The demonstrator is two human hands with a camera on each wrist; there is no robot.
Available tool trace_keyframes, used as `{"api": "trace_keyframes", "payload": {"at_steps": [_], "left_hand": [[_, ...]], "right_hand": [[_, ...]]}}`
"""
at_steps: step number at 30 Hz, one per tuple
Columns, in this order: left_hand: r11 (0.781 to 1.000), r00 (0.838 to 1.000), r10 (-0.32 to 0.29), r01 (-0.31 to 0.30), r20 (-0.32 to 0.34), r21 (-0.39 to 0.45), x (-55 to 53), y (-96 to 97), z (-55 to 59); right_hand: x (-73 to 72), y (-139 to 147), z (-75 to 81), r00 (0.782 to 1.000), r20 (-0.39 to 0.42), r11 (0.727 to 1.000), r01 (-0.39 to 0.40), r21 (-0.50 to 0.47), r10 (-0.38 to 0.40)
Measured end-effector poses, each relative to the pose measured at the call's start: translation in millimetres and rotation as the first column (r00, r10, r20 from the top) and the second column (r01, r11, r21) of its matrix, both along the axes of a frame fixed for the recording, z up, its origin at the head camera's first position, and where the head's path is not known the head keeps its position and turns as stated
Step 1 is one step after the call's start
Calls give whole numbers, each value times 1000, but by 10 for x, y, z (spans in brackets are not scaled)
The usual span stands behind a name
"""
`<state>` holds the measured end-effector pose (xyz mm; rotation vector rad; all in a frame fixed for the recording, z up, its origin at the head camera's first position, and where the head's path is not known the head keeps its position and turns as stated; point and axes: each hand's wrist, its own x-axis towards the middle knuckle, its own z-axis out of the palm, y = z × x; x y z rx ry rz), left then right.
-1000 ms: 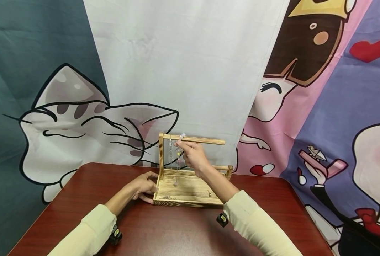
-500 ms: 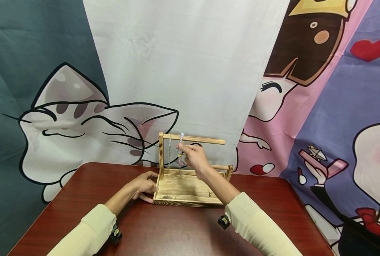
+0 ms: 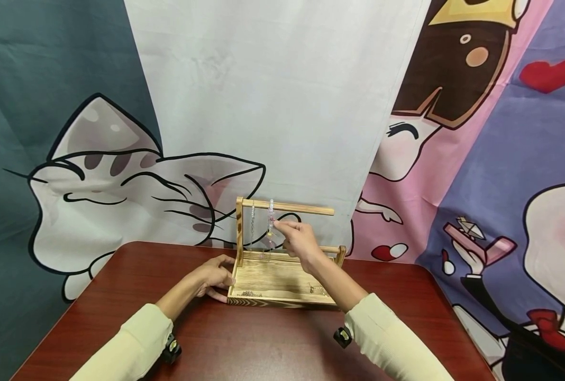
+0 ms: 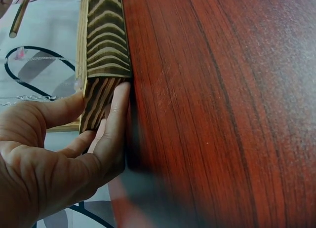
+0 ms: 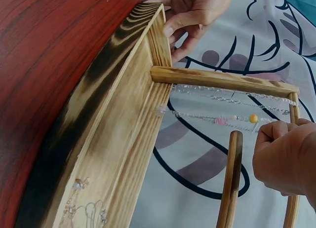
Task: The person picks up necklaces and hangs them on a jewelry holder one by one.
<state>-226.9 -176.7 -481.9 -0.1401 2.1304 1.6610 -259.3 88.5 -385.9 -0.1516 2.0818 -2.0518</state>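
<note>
A wooden jewelry stand (image 3: 282,275) with a shallow tray and a top rod (image 3: 306,209) stands on the table. My left hand (image 3: 213,275) grips the tray's left side, thumb on the inner face and fingers on the outside, as the left wrist view shows. A beaded jewelry strand (image 3: 271,210) with pale, pink and yellow beads hangs over the top rod. My right hand (image 3: 299,238) pinches it below the rod between thumb and index finger; the pinch point is partly hidden in the right wrist view. Left of the strand hangs a silver chain (image 3: 252,222).
Small metal jewelry (image 3: 248,293) lies in the tray's front left corner, and more small pieces (image 5: 79,203) lie at its right. A lower rod (image 5: 232,173) stands at the stand's right. Behind the red-brown table (image 3: 263,344) hangs a printed cloth (image 3: 282,106).
My right hand has moved down and right along the beaded strand, which now hangs straighter over the rod. My left hand has stayed on the tray's side.
</note>
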Motion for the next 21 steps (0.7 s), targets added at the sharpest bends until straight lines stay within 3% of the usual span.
{"api": "trace_keyframes", "payload": {"at_steps": [12,21], "left_hand": [[1000,1000,-7,7,-2,-10,-4,16,-7],[1000,1000,3,-3,-3,-17,-7,5,-17]], "right_hand": [[110,85,-154,999,4,999,-36,3,36],[227,100,-342,992,-29,992,-122,28,123]]}}
